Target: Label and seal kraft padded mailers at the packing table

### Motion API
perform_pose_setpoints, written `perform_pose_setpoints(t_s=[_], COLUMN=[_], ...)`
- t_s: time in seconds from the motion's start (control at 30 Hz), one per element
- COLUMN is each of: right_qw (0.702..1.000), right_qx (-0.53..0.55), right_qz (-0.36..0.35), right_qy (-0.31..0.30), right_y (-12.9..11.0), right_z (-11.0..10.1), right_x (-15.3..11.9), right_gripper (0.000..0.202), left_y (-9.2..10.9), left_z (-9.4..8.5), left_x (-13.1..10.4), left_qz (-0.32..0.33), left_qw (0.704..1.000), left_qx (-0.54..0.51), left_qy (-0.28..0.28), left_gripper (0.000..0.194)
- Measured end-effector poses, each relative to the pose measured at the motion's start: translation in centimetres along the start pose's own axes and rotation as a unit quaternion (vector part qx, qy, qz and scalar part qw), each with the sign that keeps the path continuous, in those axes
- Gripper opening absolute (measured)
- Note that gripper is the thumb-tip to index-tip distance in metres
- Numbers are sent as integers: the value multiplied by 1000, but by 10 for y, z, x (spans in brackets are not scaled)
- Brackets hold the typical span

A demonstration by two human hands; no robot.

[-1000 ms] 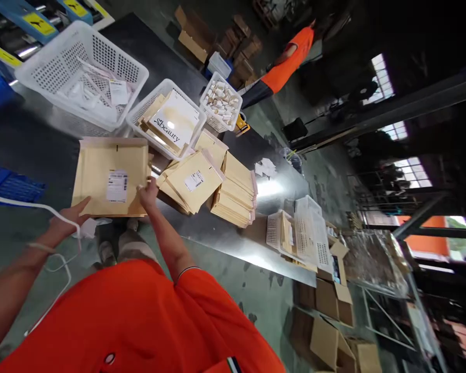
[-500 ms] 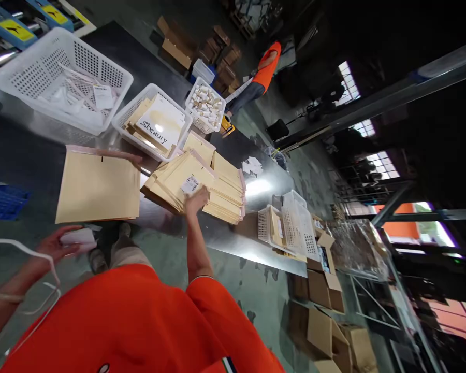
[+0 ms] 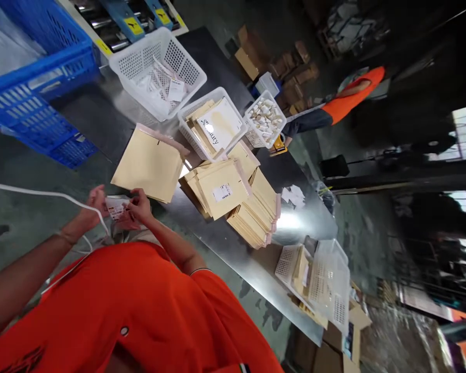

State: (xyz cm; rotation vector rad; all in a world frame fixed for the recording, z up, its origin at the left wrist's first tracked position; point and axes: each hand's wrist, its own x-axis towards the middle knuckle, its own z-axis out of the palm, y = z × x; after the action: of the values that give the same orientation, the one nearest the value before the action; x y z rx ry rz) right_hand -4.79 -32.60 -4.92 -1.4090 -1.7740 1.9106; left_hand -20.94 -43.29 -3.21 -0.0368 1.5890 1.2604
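Printed packet [image 3: 117, 210], its text too small to read and its lower part indistinct, hangs before the orange shirt [image 3: 151, 295]; left hand [image 3: 96, 201], partly crossed by a white cable [image 3: 58, 194], and right hand [image 3: 141, 207] pinch its sides, near a padded envelope [image 3: 149, 163] on the counter [image 3: 221, 235]

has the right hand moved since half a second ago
Yes: measured against the table, the right hand has moved leftward, off the labelled envelope, and now holds a packet beside the left hand.

And there's the blue crate [image 3: 23, 106], sliced by the left edge; the small packet [image 3: 118, 210] carries print too tiny to read
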Motion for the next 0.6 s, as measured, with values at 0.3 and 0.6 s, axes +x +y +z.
perform_pose_setpoints(t_s=[0.3, 0.6], right_qw=[998, 988], right_qx=[61, -113], right_qz=[-20, -68], right_qy=[-20, 84], right_y=[5, 14], right_z=[-10, -28], right_x=[11, 2], right_gripper=[26, 15], left_y=[0, -6], left_z=[18, 37], left_x=[-6, 29], left_qz=[-4, -6], left_qw=[998, 983], left_qx=[26, 158], left_qy=[-50, -90], left_gripper=[79, 69])
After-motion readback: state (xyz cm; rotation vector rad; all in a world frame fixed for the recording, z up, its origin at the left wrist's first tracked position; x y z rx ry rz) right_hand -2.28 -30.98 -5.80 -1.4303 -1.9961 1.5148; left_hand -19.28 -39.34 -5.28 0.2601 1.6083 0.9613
